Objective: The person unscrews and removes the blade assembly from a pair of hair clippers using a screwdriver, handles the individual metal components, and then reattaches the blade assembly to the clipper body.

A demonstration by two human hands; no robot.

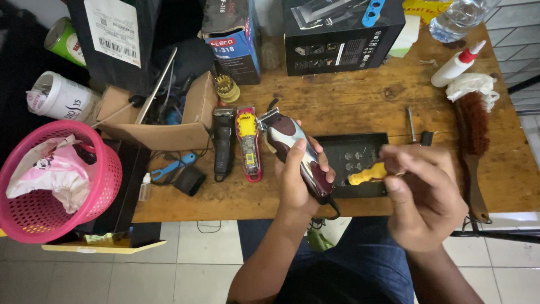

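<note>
At the far left a pink basket (pixel 95 186) holding crumpled wrapping sits beside the wooden worktop (pixel 371 95), and next to it an open cardboard box (pixel 169 132) holds loose tools. Just right of the box two hair clippers lie side by side on the worktop, a black clipper (pixel 223 141) and a red and yellow clipper (pixel 248 143). The left hand (pixel 298 180) is clamped around a maroon clipper (pixel 292 147), held tilted above the front edge of the worktop with its blade end pointing up and left. The right hand (pixel 422 191) is closed on a yellow-handled screwdriver (pixel 367 174), whose tip meets the lower end of the maroon clipper, over a black tray (pixel 354 152). Further right lie a brown brush (pixel 472 135) and a white squeeze bottle (pixel 457 65).
</note>
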